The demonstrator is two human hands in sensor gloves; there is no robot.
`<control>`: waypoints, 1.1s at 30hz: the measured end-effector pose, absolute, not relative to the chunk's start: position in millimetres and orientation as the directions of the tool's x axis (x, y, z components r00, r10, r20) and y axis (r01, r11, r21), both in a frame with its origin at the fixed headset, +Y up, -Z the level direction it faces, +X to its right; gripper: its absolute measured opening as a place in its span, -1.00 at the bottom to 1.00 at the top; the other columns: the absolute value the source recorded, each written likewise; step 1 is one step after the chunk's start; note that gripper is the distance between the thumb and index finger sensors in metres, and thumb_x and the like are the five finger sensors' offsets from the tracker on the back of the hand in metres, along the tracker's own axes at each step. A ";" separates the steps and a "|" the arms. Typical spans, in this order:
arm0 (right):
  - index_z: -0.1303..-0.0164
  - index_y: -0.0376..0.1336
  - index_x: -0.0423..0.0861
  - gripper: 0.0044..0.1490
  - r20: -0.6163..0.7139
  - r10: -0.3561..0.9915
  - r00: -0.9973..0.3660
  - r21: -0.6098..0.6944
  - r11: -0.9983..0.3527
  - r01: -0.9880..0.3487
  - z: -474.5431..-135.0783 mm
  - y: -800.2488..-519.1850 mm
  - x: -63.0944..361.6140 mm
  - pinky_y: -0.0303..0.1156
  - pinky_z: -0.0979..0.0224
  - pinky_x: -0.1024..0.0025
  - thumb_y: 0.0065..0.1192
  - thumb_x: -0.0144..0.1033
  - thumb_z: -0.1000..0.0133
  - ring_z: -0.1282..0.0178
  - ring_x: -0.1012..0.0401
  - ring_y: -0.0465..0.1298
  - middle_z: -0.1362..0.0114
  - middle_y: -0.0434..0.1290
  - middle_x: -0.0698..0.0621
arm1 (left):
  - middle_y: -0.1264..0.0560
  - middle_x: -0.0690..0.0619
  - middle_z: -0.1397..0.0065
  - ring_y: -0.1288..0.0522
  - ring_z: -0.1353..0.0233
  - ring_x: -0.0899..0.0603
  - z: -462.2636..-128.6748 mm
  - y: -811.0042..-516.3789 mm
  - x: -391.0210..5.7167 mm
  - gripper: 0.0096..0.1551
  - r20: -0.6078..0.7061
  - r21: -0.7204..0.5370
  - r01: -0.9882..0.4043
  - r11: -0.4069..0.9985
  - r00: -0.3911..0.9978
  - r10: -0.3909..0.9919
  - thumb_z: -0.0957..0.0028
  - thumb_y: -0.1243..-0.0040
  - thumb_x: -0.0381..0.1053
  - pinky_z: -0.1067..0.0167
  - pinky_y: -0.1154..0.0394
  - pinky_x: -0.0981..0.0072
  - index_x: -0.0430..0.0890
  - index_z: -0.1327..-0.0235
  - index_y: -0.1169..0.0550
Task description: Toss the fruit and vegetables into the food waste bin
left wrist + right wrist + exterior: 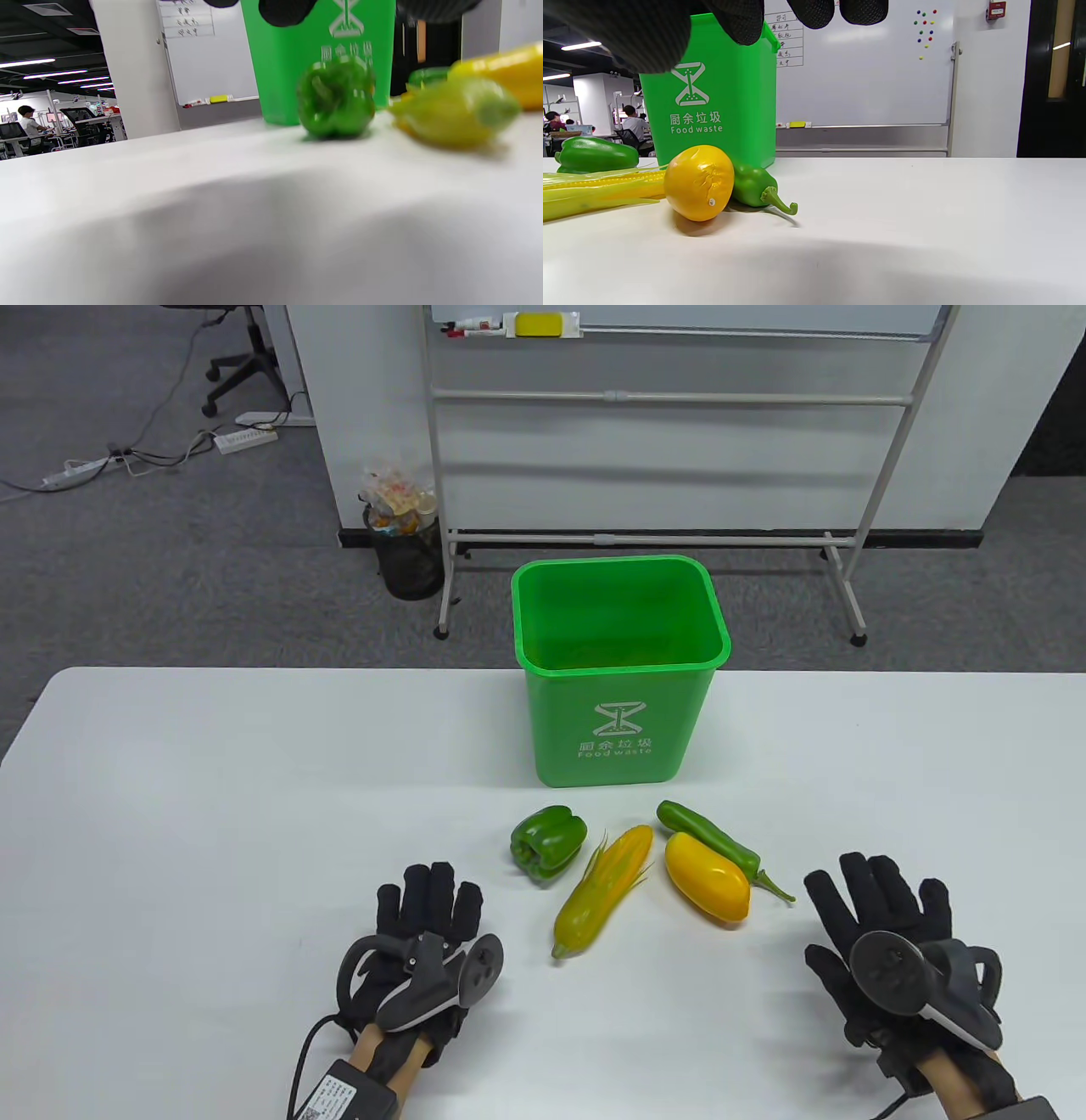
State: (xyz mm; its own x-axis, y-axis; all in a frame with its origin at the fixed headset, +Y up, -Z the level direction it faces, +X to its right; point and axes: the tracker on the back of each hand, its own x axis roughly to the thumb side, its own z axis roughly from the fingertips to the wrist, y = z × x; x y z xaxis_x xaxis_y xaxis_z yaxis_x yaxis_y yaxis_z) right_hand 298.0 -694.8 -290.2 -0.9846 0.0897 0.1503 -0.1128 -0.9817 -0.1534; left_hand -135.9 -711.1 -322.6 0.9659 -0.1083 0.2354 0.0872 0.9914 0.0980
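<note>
A green food waste bin stands at the table's far middle. In front of it lie a green bell pepper, a corn cob, a yellow mango and a long green chili. My left hand rests flat on the table, open and empty, left of the corn. My right hand rests flat, open and empty, right of the mango. The left wrist view shows the bell pepper and corn. The right wrist view shows the mango, chili and bin.
The white table spreads wide to both sides. Behind the table stand a whiteboard frame and a black mesh waste basket on the floor.
</note>
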 end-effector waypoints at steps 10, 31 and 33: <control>-0.64 -0.04 0.19 0.02 0.129 0.147 -0.981 -0.116 -0.980 -0.163 -290.9 -696.6 311.9 -0.20 -0.63 -0.50 0.21 0.18 0.04 -0.82 -0.14 -0.03 -0.77 -0.13 -0.04 | 0.20 -0.33 -0.66 0.05 -0.61 -0.62 -418.8 -710.1 -69.8 0.00 0.202 -0.139 -0.131 0.982 0.967 0.157 0.10 -0.19 0.32 -0.44 0.00 -0.54 0.08 -0.54 -0.05; -0.62 0.04 0.13 -0.02 0.127 0.207 -0.970 -0.108 -0.969 -0.221 -291.9 -696.1 319.9 -0.17 -0.62 -0.50 0.21 0.15 0.04 -0.80 -0.16 0.01 -0.76 -0.08 -0.07 | -0.18 -0.45 -0.52 -0.47 -0.30 -0.54 -351.1 -709.1 -85.2 -0.04 0.329 -0.237 -0.601 0.764 0.690 0.645 0.11 -0.26 0.29 -0.18 -0.46 -0.32 -0.05 -0.48 -0.18; -0.62 0.04 0.12 -0.02 0.132 0.202 -0.970 -0.108 -0.970 -0.217 -291.5 -696.9 317.7 -0.16 -0.61 -0.50 0.21 0.15 0.04 -0.80 -0.16 0.01 -0.76 -0.07 -0.07 | -0.27 -0.44 -0.48 -0.59 -0.20 -0.46 -328.7 -722.4 -74.5 -0.02 0.336 -0.342 -0.680 0.649 0.557 0.760 0.09 -0.16 0.39 -0.10 -0.56 -0.22 -0.11 -0.47 -0.19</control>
